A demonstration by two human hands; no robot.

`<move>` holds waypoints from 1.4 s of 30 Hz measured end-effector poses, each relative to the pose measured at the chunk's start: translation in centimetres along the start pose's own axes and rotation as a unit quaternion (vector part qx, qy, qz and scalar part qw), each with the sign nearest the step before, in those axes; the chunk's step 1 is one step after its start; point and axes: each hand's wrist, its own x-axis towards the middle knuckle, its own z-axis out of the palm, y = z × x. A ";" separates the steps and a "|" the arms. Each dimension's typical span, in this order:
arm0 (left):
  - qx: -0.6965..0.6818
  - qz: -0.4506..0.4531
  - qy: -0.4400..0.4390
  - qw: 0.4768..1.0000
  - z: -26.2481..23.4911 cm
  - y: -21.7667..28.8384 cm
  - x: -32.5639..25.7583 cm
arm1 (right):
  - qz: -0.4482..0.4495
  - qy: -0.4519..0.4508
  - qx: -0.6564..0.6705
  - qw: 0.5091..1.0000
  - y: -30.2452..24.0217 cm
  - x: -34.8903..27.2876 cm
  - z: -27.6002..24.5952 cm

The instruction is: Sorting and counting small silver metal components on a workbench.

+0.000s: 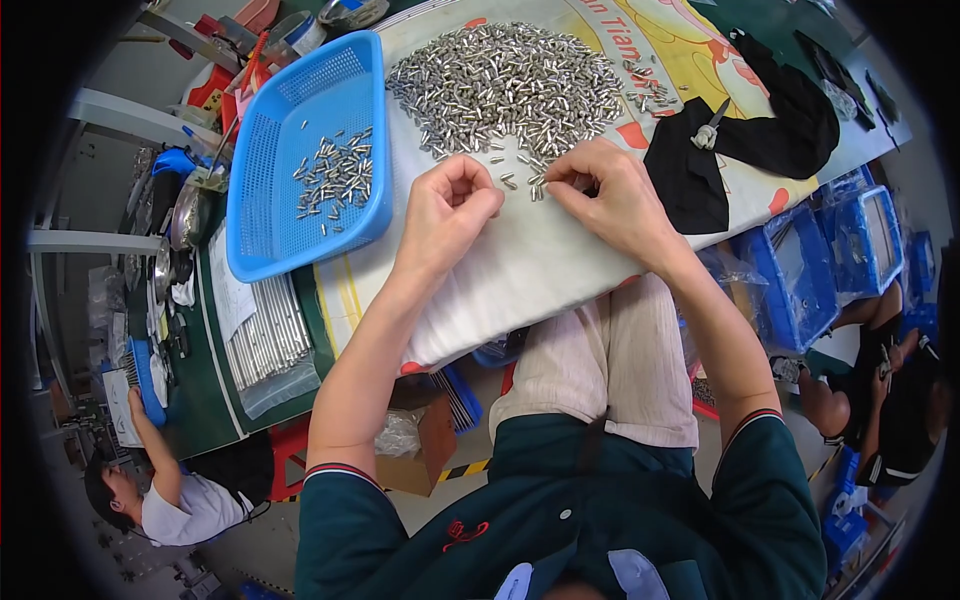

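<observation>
A large heap of small silvery metal pins (pixel 505 85) lies on the cloth-covered table in front of me. My left hand (pixel 448 208) is held over the white cloth (pixel 520 265), just below the heap. Its fingers are curled in with the thumb against them, and whatever they hold is hidden. To its right, my right hand (pixel 612 195) is closed in a pinch beside a few loose pins (pixel 537 188). What sits between those fingertips cannot be made out. A blue plastic basket (pixel 240 235) with a smaller pile of pins (pixel 338 178) stands left of my left hand.
Black fabric (pixel 690 180) with a small pointed tool (pixel 710 130) on it lies to the right. Long metal rods (pixel 265 340) rest at the left. Blue bins (pixel 790 270) stand at the right. One person (pixel 190 500) works at lower left, others at far right.
</observation>
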 end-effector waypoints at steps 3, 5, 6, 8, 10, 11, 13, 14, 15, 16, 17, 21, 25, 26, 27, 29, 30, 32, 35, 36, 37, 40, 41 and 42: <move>0.001 0.002 0.008 1.000 -0.3 0.0 0.1 | -0.099 -0.016 -0.075 0.992 -0.2 0.3 0.1; -0.006 0.000 0.000 1.000 -0.2 -0.1 0.1 | -0.113 -0.026 -0.109 0.987 -0.7 0.6 0.0; -0.006 -0.001 -0.001 1.000 0.0 -0.3 0.2 | -0.112 -0.026 -0.110 0.987 -0.8 0.6 0.0; 0.000 0.008 0.005 1.000 0.3 -0.8 0.4 | -0.050 -0.047 -0.131 0.989 -1.1 0.5 0.1; 0.037 0.012 0.018 0.999 0.3 -1.0 0.4 | -0.064 -0.036 -0.149 0.986 -0.6 0.3 0.9; 0.072 0.017 0.030 0.997 0.2 -1.0 0.3 | -0.077 -0.025 -0.168 0.982 -0.5 0.2 1.1; 0.143 0.055 0.045 0.987 0.2 -1.0 0.3 | -0.071 -0.017 -0.170 0.983 -0.5 0.2 1.2; 0.212 0.092 0.060 0.971 0.3 -1.0 0.3 | -0.065 -0.010 -0.172 0.983 -0.4 0.2 1.1; 0.212 0.092 0.060 0.971 0.3 -1.1 0.3 | -0.064 -0.010 -0.172 0.983 -0.6 0.1 1.1; 0.261 0.146 0.076 0.951 0.3 -1.2 0.4 | -0.071 -0.021 -0.178 0.981 -0.9 0.1 0.9; 0.307 0.199 0.092 0.926 0.4 -1.4 0.5 | -0.077 -0.033 -0.184 0.979 -1.0 0.1 0.8; 0.339 0.244 0.111 0.902 1.0 -1.8 1.1 | -0.105 -0.026 -0.146 0.983 -1.1 0.0 0.6; 0.355 0.247 0.098 0.896 1.6 -2.0 1.4 | -0.096 -0.058 -0.131 0.985 -1.1 -0.2 0.3; 0.362 0.244 0.090 0.895 1.7 -2.1 1.4 | -0.092 -0.063 -0.128 0.986 -1.1 -0.2 0.3; 0.362 0.244 0.090 0.895 1.7 -2.2 1.5 | -0.092 -0.063 -0.128 0.986 -1.2 -0.2 0.4; 0.388 0.271 0.082 0.877 1.5 -2.4 1.7 | -0.105 -0.052 -0.138 0.983 -1.4 -0.3 0.7; 0.387 0.270 0.083 0.877 1.5 -2.4 1.6 | -0.105 -0.053 -0.139 0.983 -1.5 -0.3 0.6; 0.394 0.286 0.069 0.871 1.4 -2.3 1.6 | -0.109 -0.061 -0.146 0.981 -1.7 -0.3 0.4; 0.391 0.295 0.039 0.871 1.2 -1.8 1.2 | -0.105 -0.032 -0.149 0.983 -1.2 0.1 0.4; 0.391 0.296 0.039 0.871 1.0 -1.7 1.0 | -0.105 -0.032 -0.149 0.983 -1.2 0.2 0.5; 0.390 0.289 0.029 0.874 0.7 -1.6 0.9 | -0.102 -0.029 -0.148 0.983 -1.2 0.3 0.6; 0.401 0.297 0.020 0.866 0.3 -1.7 0.9 | -0.104 -0.029 -0.144 0.984 -1.1 0.4 1.0; 0.413 0.313 0.022 0.855 0.2 -1.7 0.9 | -0.108 -0.033 -0.140 0.984 -1.1 0.5 1.1; 0.413 0.313 0.022 0.855 0.2 -1.7 0.9 | -0.108 -0.033 -0.140 0.984 -1.1 0.6 1.3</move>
